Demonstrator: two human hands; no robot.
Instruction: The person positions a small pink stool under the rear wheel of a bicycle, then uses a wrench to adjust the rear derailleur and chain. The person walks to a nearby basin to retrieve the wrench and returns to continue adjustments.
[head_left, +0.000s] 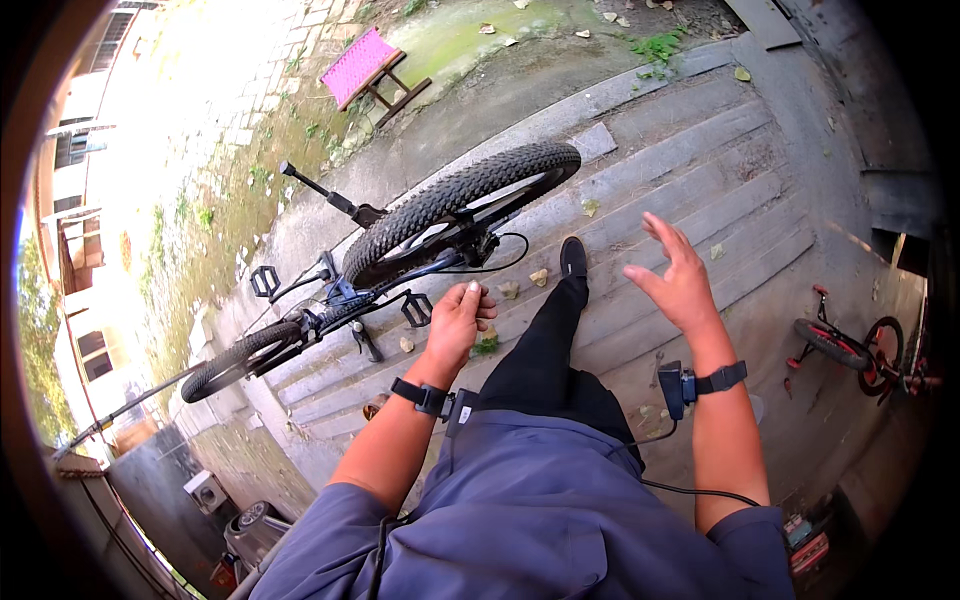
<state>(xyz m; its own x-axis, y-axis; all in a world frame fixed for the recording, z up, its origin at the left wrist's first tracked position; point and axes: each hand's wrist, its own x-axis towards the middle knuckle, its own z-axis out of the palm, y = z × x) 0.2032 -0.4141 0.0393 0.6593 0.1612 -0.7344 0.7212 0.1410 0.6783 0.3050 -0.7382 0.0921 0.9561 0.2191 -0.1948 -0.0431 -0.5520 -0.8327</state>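
Observation:
My left hand (pixel 462 318) is closed, with the thumb laid against curled fingers; whatever it may hold is hidden. It appears just beside a pedal (pixel 417 310) of a dark bicycle (pixel 345 297), and I cannot tell whether they touch. The bicycle seems to be turned upside down, with its knobbly rear tyre (pixel 470 190) uppermost and closest to me. A black kickstand (pixel 335 198) sticks out past that wheel. The front wheel (pixel 240 360) lies farther left. My right hand (pixel 675 275) is raised over the steps, open, fingers spread and holding nothing.
Grey stone steps (pixel 690 160) with scattered dry leaves run beneath me. A stool with a pink woven seat (pixel 358 68) stands beyond the bicycle. At the right is a small red and black bicycle (pixel 840 345). My shoe (pixel 573 258) rests on the steps.

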